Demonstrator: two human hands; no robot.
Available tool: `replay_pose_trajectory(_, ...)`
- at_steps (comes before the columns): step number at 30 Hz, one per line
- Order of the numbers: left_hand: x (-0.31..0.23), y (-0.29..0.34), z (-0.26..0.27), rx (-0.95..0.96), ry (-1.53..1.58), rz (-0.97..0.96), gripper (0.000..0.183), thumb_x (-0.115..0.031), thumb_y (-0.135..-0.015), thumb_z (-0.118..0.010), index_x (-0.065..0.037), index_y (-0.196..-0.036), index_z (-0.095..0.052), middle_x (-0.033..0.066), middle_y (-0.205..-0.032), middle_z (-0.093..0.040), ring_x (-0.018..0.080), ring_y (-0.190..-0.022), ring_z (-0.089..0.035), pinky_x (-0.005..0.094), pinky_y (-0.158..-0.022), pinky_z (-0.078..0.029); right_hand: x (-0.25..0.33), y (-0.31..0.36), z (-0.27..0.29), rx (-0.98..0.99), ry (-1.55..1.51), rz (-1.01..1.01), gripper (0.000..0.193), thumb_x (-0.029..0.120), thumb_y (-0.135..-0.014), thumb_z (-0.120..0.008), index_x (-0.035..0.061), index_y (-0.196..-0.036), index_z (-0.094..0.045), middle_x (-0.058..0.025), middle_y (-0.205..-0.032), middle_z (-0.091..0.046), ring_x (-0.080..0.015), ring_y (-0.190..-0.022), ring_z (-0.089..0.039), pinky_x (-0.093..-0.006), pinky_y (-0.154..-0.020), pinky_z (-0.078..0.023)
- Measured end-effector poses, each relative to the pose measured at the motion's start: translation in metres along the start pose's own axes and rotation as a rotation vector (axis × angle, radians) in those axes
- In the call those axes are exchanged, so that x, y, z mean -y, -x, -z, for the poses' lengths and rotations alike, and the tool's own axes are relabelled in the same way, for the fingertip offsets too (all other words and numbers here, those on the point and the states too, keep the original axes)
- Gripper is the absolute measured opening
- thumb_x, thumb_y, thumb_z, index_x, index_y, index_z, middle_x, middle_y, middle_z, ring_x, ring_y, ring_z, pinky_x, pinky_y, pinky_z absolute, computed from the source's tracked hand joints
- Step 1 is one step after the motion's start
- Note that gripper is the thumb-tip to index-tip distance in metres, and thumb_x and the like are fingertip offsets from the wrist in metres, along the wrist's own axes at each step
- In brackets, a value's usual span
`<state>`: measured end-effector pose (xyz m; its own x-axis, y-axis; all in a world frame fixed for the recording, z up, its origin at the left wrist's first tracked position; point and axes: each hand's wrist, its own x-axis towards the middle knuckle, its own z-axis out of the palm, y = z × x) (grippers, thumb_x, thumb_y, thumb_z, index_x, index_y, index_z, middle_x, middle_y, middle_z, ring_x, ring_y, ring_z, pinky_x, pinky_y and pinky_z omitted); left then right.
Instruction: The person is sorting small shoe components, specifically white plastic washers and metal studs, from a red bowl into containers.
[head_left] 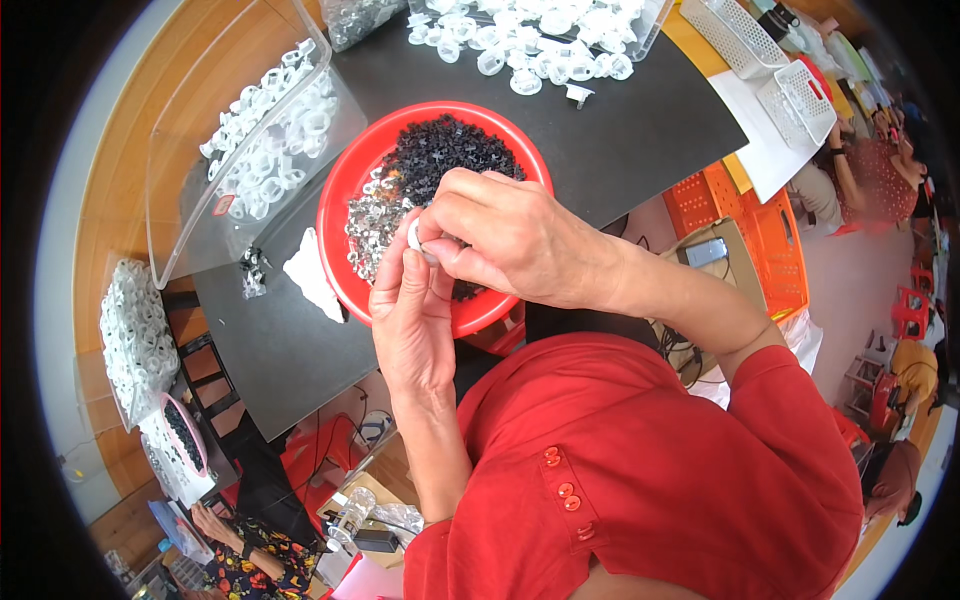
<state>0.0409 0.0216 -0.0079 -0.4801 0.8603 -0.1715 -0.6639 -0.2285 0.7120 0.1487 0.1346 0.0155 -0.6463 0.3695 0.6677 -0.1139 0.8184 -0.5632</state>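
Both my hands meet over the near left part of a red round tray (335, 200). Pinched between the fingertips is a small white round plastic part (415, 236), mostly hidden by them. My left hand (412, 315) grips it from below, thumb and fingers closed. From the right, my right hand (515, 235) presses its closed fingertips against the same part. In the tray lie a heap of small black pieces (450, 150) and a heap of small shiny metal pieces (375, 220). Whether either hand also holds one of those pieces I cannot tell.
On the dark table (640, 140) stands a clear bin (165, 200) of white plastic parts, with more white parts (525, 80) at the back. A crumpled white cloth or paper (312, 275) touches the tray's left. An orange crate (790, 250) stands right; other people sit nearby.
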Motion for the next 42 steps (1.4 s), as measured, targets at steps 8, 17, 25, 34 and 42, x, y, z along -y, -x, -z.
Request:
replay_pose_trajectory(8, -0.002, 0.002, 0.001, -0.04, -0.021, -0.002, 0.033, -0.01, -0.093, -0.058, 0.001, -0.125, -0.055, 0.0111, -0.121, -0.06, 0.0173, -0.107, -0.059, 0.0318, -0.093, -0.05, 0.001, 0.001, 0.002, 0.028, -0.03, 0.009, 0.01, 0.01, -0.083, -0.062, 0.0019, -0.089, -0.059, -0.0097, -0.082, -0.053, -0.026, -0.069, -0.056, -0.0362, -0.063, -0.045)
replay_pose_trajectory(17, -0.034, -0.015, -0.012, 0.039, -0.137, -0.07, 0.034, -0.006, -0.092, -0.058, 0.0, -0.125, -0.054, 0.0111, -0.125, -0.058, 0.018, -0.108, -0.059, 0.0313, -0.092, -0.05, 0.027, -0.014, 0.036, 0.029, -0.329, -0.302, 0.006, 0.006, -0.083, -0.065, 0.0017, -0.084, -0.061, -0.0047, -0.077, -0.055, -0.0176, -0.062, -0.054, -0.029, -0.056, -0.042)
replay_pose_trajectory(25, -0.146, -0.084, -0.037, 0.367, 0.712, 0.113, 0.095, -0.042, -0.094, -0.051, 0.005, -0.143, 0.016, 0.0327, -0.149, -0.005, 0.0446, -0.137, -0.025, 0.0492, -0.112, -0.032, 0.093, -0.027, 0.106, 0.097, -1.172, 0.192, 0.013, 0.0, -0.076, -0.061, 0.0067, -0.067, -0.056, -0.0052, -0.067, -0.057, -0.0174, -0.065, -0.056, -0.0312, -0.061, -0.049)
replay_pose_trajectory(34, -0.041, -0.024, -0.016, -0.044, -0.341, -0.298, 0.026, -0.01, -0.096, -0.052, 0.002, -0.119, -0.052, 0.0073, -0.095, -0.061, 0.0105, -0.084, -0.058, 0.0226, -0.073, -0.048, 0.109, -0.012, 0.116, 0.075, -1.173, 0.237, 0.011, 0.004, -0.08, -0.057, 0.0059, -0.069, -0.058, -0.0038, -0.067, -0.055, -0.0147, -0.062, -0.051, -0.0288, -0.058, -0.044)
replay_pose_trajectory(42, -0.011, -0.003, -0.012, -0.14, -0.587, -0.422, 0.014, -0.007, -0.094, -0.055, 0.001, -0.104, -0.061, 0.0056, -0.087, -0.062, 0.0088, -0.071, -0.053, 0.0214, -0.067, -0.042, 0.116, -0.012, 0.117, 0.068, -1.174, 0.267, 0.014, 0.008, -0.083, -0.053, 0.0051, -0.071, -0.059, -0.0026, -0.066, -0.053, -0.0123, -0.06, -0.048, -0.0267, -0.055, -0.041)
